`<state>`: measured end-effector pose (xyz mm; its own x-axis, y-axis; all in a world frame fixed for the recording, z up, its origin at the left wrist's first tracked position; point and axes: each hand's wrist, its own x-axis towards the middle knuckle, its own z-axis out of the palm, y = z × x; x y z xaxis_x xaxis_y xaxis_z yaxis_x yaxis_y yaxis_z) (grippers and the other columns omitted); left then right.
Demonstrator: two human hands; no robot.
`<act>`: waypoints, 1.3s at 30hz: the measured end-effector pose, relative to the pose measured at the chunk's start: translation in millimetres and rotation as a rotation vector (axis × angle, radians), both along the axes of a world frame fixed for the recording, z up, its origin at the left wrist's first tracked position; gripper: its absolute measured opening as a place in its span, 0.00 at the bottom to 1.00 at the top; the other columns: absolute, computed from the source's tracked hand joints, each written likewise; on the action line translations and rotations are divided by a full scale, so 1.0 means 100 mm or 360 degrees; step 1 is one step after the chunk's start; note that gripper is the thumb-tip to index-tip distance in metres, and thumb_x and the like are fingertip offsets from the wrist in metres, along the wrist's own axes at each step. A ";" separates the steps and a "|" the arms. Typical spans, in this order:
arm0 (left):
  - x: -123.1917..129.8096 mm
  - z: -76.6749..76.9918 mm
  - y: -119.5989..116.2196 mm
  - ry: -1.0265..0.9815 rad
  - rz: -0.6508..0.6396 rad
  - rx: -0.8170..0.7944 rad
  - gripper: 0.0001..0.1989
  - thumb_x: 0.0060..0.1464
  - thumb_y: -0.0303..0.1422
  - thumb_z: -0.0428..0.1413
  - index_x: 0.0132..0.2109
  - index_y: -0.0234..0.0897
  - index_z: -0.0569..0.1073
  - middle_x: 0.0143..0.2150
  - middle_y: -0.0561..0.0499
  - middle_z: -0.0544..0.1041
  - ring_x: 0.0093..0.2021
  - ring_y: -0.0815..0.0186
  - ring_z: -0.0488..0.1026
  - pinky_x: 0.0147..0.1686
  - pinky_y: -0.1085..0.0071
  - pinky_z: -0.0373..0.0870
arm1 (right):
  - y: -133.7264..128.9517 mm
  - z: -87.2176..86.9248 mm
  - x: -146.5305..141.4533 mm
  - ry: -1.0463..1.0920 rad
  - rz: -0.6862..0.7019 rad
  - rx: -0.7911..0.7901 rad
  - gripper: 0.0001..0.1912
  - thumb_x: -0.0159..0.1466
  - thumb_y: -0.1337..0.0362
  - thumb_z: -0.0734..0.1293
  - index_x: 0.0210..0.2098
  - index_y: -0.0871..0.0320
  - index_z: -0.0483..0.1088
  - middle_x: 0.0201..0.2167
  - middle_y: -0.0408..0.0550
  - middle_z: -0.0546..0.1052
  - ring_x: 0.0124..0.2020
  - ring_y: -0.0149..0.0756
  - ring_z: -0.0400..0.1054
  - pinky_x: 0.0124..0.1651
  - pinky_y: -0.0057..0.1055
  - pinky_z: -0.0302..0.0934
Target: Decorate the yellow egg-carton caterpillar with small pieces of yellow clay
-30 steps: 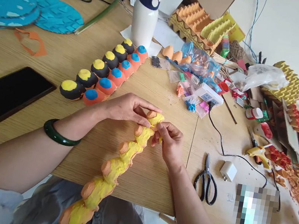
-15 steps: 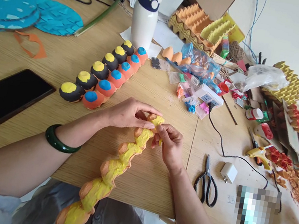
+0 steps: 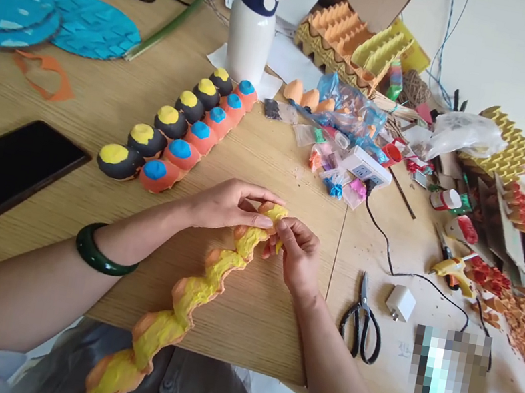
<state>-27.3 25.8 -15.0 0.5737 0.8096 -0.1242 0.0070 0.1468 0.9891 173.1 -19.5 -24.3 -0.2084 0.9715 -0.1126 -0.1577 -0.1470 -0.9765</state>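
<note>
A long bumpy strip of orange egg carton (image 3: 188, 298), coated along one side with yellow modelling clay, runs from my hands down to my lap. My left hand (image 3: 227, 207) grips its far end, thumb on the near side and fingers over the top. Pressed against the same end are the pinched thumb and finger of my right hand (image 3: 300, 254). A small yellow bit of clay (image 3: 279, 246) sticks out below those fingertips. Beyond my left hand lie two finished-looking rows, black bumps with yellow tops (image 3: 152, 140) and orange bumps with blue tops (image 3: 189, 151).
A black phone (image 3: 6, 178) lies at the left, with blue paper discs (image 3: 94, 28) behind it. A white bottle (image 3: 251, 32) stands at the back. Scissors (image 3: 362, 322), a charger (image 3: 400, 303), a power strip (image 3: 366, 167) and a glue gun (image 3: 455, 271) are on the right. Part of another person shows at lower right.
The near end of the strip has swung a little to the left and its bumps have turned slightly. Both hands keep nearly the same hold at the far end.
</note>
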 end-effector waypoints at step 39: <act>-0.07 0.10 0.03 0.0044 0.0115 0.0059 0.32 0.50 0.43 0.71 0.60 0.37 0.80 0.35 0.50 0.84 0.31 0.66 0.78 0.31 0.74 0.77 | 0.10 0.02 0.02 0.0171 -0.0013 -0.0233 0.17 0.54 0.50 0.79 0.26 0.55 0.76 0.20 0.38 0.70 0.20 0.26 0.57 0.24 0.25 0.58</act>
<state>-34.1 29.2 -5.3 0.5101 0.8533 -0.1080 0.0250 0.1108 0.9935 175.1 -9.8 -21.9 -0.2190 0.9481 -0.2303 -0.2619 -0.2845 -0.9222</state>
